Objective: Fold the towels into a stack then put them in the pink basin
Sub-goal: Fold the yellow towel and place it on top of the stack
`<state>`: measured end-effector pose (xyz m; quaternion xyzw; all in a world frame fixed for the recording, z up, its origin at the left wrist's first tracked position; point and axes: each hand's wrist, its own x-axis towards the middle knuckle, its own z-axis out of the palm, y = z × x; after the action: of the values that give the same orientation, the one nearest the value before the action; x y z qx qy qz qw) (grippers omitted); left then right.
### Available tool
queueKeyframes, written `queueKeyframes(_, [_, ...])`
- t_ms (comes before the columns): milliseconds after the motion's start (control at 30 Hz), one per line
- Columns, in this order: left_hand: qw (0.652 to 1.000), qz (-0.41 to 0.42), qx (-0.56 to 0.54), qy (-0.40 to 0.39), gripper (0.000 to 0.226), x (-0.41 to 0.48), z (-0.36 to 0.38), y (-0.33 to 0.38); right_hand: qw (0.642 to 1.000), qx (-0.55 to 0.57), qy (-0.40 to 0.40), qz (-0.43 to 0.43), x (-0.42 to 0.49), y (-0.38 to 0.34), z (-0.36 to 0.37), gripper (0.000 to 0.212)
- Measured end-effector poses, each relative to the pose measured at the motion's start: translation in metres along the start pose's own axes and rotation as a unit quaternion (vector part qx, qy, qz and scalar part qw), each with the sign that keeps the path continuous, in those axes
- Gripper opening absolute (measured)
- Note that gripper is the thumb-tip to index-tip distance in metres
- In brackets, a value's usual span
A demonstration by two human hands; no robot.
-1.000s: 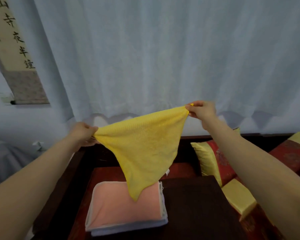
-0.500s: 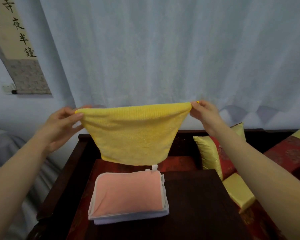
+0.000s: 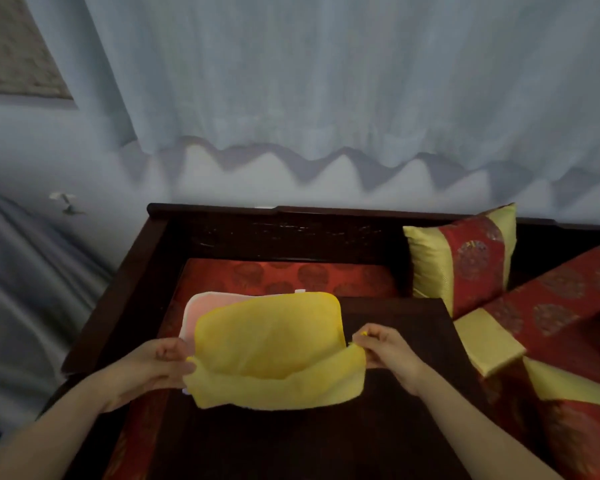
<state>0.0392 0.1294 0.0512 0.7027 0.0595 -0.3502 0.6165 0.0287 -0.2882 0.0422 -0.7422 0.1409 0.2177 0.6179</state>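
A yellow towel (image 3: 271,344) lies spread over the stack of folded towels, whose pink top towel (image 3: 196,308) shows only at the far left corner. My left hand (image 3: 163,363) pinches the yellow towel's near left corner, and my right hand (image 3: 383,348) pinches its near right corner. The near edge is lifted and curls up between my hands. No pink basin is in view.
The stack rests on a dark wooden low table (image 3: 395,341) set on a red patterned cushion (image 3: 291,275) inside a dark wooden bench frame (image 3: 222,216). Red and yellow pillows (image 3: 461,261) lie to the right. A pale curtain (image 3: 326,81) hangs behind.
I have lowered the yellow towel from chest height in front of the curtain down onto the folded stack. Both hands came down and toward me, still holding its corners.
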Motion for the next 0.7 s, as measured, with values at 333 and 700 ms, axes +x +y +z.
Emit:
queueKeyframes(333, [0.912,0.103,0.373,0.138,0.014,0.082,0.006,-0.006,0.952,-0.292,0.07,-0.065,0.062,0.02,0.007,0.006])
queueKeyframes(700, [0.913,0.137,0.34,0.178,0.038,0.137,-0.002,-0.003,0.903,-0.404,0.075,-0.126,0.156,-0.01,0.028,0.025])
